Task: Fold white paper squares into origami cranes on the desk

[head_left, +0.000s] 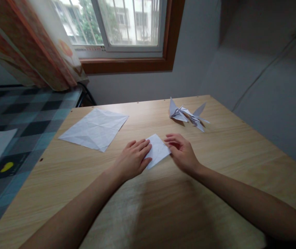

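Note:
A small folded white paper (pixel 157 149) lies on the wooden table (pixel 215 162) in front of me. My left hand (pixel 133 159) rests flat on its left part, fingers stretched out and together, pressing it down. My right hand (pixel 181 151) touches the paper's right corner with curled fingertips. A larger creased white sheet (pixel 95 129) lies unfolded to the far left. Folded paper cranes (pixel 187 115) sit at the far right of the table.
A bed with a checked grey cover (pixel 26 121) stands left of the table, with a dark item and white paper on it. A window (pixel 127 24) and a patterned curtain (pixel 34 45) are behind. Grey walls close the right side.

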A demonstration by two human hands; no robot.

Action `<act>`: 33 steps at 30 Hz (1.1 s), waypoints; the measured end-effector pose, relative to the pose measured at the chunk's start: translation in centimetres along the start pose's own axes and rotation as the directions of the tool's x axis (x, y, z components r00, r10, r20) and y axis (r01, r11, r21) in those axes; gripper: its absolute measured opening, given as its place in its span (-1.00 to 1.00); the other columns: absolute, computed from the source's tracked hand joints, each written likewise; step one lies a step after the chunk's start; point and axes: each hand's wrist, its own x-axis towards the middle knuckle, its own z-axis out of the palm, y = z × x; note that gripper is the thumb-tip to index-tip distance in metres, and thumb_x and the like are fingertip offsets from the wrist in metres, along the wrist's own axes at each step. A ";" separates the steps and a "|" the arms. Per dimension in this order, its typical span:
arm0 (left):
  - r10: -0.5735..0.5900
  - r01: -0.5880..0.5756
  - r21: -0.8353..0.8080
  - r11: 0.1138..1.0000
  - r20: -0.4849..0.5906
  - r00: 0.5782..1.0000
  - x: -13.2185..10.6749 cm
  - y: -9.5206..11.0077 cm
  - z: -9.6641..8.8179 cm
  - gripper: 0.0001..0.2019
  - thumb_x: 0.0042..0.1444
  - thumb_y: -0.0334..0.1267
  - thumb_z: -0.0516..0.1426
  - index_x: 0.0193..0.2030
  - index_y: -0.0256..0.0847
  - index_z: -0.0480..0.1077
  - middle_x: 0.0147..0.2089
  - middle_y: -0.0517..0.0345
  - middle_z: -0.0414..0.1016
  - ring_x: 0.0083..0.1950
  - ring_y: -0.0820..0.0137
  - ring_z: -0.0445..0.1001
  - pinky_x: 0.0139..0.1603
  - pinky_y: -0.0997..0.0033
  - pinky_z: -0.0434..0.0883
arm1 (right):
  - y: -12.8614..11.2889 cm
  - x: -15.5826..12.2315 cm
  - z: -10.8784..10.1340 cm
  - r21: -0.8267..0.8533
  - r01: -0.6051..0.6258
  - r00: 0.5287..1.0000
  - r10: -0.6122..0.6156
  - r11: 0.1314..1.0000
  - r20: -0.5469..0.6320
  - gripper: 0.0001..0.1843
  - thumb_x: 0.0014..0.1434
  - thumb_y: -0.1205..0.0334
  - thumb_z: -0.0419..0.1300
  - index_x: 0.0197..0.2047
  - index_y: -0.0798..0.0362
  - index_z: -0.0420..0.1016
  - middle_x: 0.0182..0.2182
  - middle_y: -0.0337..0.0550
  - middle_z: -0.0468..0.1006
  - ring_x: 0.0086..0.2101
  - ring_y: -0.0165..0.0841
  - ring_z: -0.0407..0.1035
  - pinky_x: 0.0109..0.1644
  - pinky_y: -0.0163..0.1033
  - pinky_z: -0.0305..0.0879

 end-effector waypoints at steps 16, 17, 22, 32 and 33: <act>0.017 -0.012 -0.071 0.997 0.070 0.997 -0.2 -0.3 -0.2 -0.47 0.30 -0.11 0.03 0.36 -0.24 0.22 0.43 -0.17 0.18 0.45 0.06 0.15 0.41 -0.19 0.06 | 1.0 2.4 -2.9 -0.177 0.407 0.822 -0.276 0.896 0.498 -0.65 0.19 0.53 0.10 -0.16 -0.02 0.63 -0.07 -0.08 0.63 -0.01 -0.25 0.45 0.14 0.02 0.36; 0.020 -0.015 -0.076 0.997 0.068 0.998 -0.2 -0.3 -0.1 -0.47 0.29 -0.12 0.04 0.36 -0.23 0.22 0.43 -0.18 0.18 0.45 0.06 0.15 0.41 -0.20 0.05 | 1.0 2.5 -3.2 -0.208 0.470 0.788 -0.301 0.858 0.537 -0.65 0.20 0.53 0.10 -0.15 -0.03 0.62 -0.04 -0.08 0.63 0.02 -0.23 0.43 0.15 0.05 0.34; 0.038 -0.031 -0.089 0.996 0.083 0.996 -0.3 -0.3 -0.2 -0.43 0.26 -0.07 0.07 0.37 -0.21 0.20 0.44 -0.16 0.16 0.46 0.05 0.12 0.43 -0.21 0.01 | 0.7 2.9 -3.0 -0.267 0.544 0.748 -0.315 0.795 0.584 -0.83 0.28 0.39 0.17 -0.21 0.00 0.58 -0.10 -0.07 0.64 0.01 -0.21 0.42 0.13 0.01 0.32; 0.004 0.000 -0.060 0.998 0.065 0.998 0.0 0.3 0.0 -0.41 0.27 0.05 0.07 0.34 -0.23 0.24 0.42 -0.16 0.20 0.44 0.04 0.16 0.42 -0.19 0.04 | -0.5 1.1 -0.2 -0.530 0.622 0.773 -0.347 0.576 0.531 -0.85 0.29 0.38 0.16 -0.15 0.06 0.55 -0.20 -0.01 0.61 -0.16 -0.17 0.44 -0.04 -0.06 0.39; 0.005 -0.001 -0.059 0.998 0.063 0.998 0.0 0.3 0.0 -0.41 0.27 0.05 0.07 0.34 -0.23 0.24 0.42 -0.16 0.20 0.44 0.04 0.16 0.41 -0.19 0.04 | -0.5 0.7 -0.4 -0.481 0.684 0.716 -0.379 0.548 0.586 -0.81 0.31 0.40 0.11 -0.15 0.06 0.56 -0.19 -0.02 0.62 -0.15 -0.19 0.46 -0.03 -0.08 0.40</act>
